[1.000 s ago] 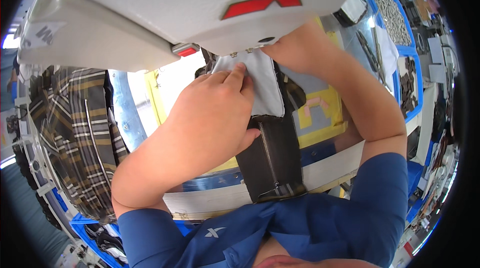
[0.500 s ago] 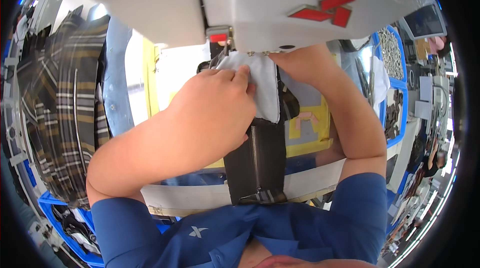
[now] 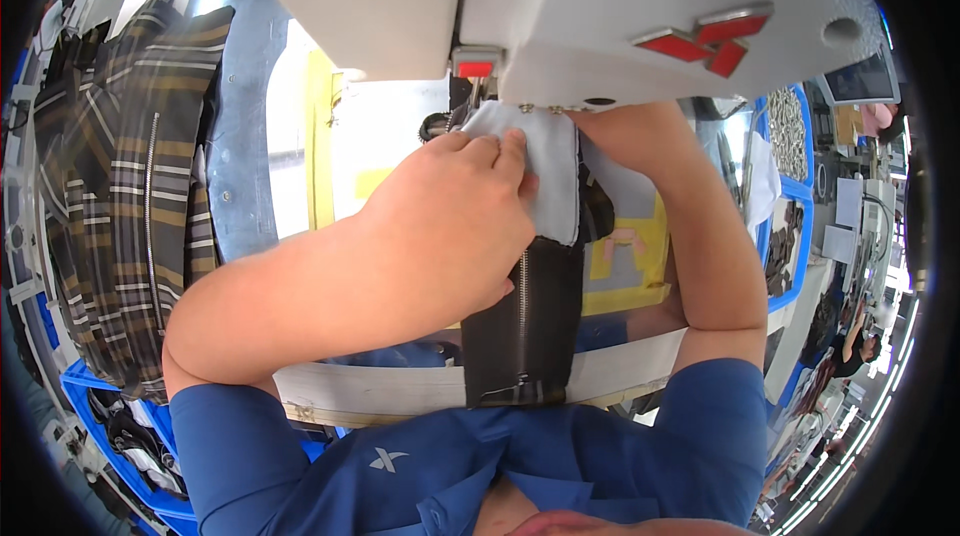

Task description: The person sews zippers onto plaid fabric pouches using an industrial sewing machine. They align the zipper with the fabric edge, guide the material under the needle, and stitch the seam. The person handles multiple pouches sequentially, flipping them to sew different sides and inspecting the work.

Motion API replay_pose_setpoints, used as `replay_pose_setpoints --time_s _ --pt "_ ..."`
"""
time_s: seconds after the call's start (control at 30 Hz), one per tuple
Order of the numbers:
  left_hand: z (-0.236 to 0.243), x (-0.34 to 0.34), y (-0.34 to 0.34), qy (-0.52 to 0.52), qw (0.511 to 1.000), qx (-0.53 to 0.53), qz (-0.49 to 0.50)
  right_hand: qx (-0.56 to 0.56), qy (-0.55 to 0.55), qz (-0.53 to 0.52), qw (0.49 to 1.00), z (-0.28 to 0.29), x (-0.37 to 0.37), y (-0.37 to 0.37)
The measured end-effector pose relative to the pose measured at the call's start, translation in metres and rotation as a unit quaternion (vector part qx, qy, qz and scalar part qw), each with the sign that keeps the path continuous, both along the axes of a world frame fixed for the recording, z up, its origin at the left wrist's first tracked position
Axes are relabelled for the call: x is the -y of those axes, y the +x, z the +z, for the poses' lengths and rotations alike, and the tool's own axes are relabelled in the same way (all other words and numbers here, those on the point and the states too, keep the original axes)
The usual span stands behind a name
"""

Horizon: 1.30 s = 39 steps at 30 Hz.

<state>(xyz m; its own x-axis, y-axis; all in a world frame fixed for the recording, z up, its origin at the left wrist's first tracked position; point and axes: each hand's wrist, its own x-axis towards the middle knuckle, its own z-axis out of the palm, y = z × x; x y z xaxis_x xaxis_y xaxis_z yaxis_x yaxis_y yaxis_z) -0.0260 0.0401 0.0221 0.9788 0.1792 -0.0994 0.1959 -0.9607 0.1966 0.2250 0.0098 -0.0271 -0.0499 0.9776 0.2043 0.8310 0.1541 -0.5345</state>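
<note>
Left hand (image 3: pixel 455 221) has slid toward 12 o'clock since a second ago, fingers flat, pinning the white cloth (image 3: pixel 545 181) under the sewing machine head (image 3: pixel 640 16). Right hand (image 3: pixel 610 121) mostly hidden, grip unclear. Dark zipper piece (image 3: pixel 525 321) trails to 6 o'clock; feeding looks underway.

White cloth (image 3: pixel 540 171) matt, soft; dark fabric (image 3: pixel 520 326) with metal zipper (image 3: pixel 523 306); machine housing (image 3: pixel 600 6) smooth.
</note>
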Motion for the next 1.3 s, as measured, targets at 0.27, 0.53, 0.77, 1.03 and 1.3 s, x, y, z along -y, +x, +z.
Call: replay_pose_setpoints --time_s 0.27,0.53,0.77,1.03,1.3 --pt "-0.011 0.004 0.008 -0.018 0.998 0.054 -0.035 -0.029 -0.060 -0.024 0.997 -0.004 0.002 0.021" --pt "-0.011 0.005 0.008 -0.023 0.997 0.068 -0.034 -0.009 -0.037 -0.021 0.999 0.000 0.002 0.017" --pt "-0.013 0.007 0.008 -0.023 0.996 0.090 -0.018 -0.009 -0.062 -0.041 0.997 0.001 0.003 0.013" --pt "-0.016 0.036 0.022 -0.004 0.990 0.138 -0.008 0.025 -0.074 -0.074 0.994 -0.001 0.035 0.031" --pt "0.013 0.044 0.008 0.077 0.924 0.365 0.088 -0.139 -0.050 -0.179 0.973 0.020 0.150 0.013"
